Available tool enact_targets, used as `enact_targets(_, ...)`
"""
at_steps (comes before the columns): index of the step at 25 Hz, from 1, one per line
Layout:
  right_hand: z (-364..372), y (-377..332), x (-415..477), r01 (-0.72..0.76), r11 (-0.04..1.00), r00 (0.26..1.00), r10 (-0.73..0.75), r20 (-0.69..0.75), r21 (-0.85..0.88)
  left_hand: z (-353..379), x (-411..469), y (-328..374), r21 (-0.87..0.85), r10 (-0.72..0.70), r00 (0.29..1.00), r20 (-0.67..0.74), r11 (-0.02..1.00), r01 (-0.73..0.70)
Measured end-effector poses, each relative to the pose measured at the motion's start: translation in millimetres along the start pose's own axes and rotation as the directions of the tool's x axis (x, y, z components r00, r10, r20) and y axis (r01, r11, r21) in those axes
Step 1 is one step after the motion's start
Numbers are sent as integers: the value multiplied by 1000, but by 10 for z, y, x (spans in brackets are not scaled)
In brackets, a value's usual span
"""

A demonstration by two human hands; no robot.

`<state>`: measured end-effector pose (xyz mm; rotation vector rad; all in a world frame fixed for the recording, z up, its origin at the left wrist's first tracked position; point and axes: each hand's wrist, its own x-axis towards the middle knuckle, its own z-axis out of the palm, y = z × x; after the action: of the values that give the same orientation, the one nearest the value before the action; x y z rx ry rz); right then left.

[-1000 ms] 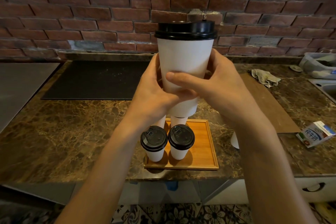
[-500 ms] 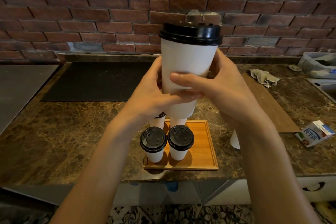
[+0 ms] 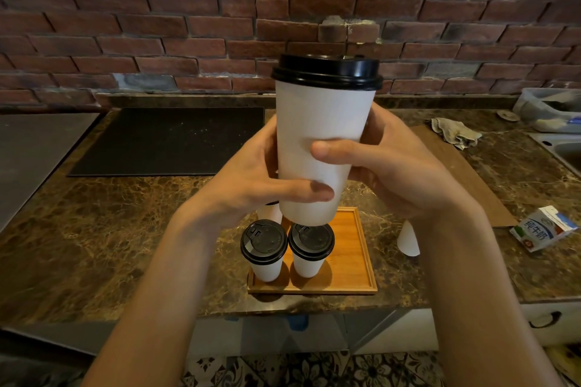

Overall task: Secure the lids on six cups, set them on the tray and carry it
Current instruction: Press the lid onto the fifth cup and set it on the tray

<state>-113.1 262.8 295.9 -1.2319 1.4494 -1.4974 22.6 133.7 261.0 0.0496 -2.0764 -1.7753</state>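
I hold a white paper cup [image 3: 320, 122] with a black lid [image 3: 327, 72] upright in the air above the wooden tray [image 3: 352, 248]. My left hand [image 3: 251, 179] grips its lower left side and my right hand [image 3: 386, 166] grips its right side, thumb across the front. Two lidded cups [image 3: 264, 250] [image 3: 310, 245] stand on the tray's near left part. Behind them, part of another cup [image 3: 270, 212] shows under my left hand. A white cup [image 3: 408, 239] stands on the counter right of the tray, mostly hidden by my right wrist.
A milk carton [image 3: 542, 228] lies on the marble counter at the right. A brown board [image 3: 465, 173] and a crumpled cloth [image 3: 456, 133] lie beyond it, a sink [image 3: 566, 148] at the far right. A black mat [image 3: 169, 140] covers the back left. The brick wall runs behind.
The held cup has come down lower and shifted slightly right, both hands still around it. The cups on the tray have not moved.
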Motion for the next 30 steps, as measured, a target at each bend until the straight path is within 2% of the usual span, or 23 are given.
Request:
enact_targets(8,-6,-64,-14,18,998,1000,-17,11,-64,16,18,-17,21,21,998,-54,1000,-20)
enact_targets(18,81,-130,0,-3,976,981,-40,-190,-219,114,78,6,106,83,972,-221,993,-61)
enact_targets(24,253,-54,39,-42,919,925,-113,-364,-392,215,119,-25,121,111,928,-357,990,-72)
enact_targets(30,254,-35,54,8,944,908,-146,-394,-331,176,127,0,127,103,941,-323,990,-65)
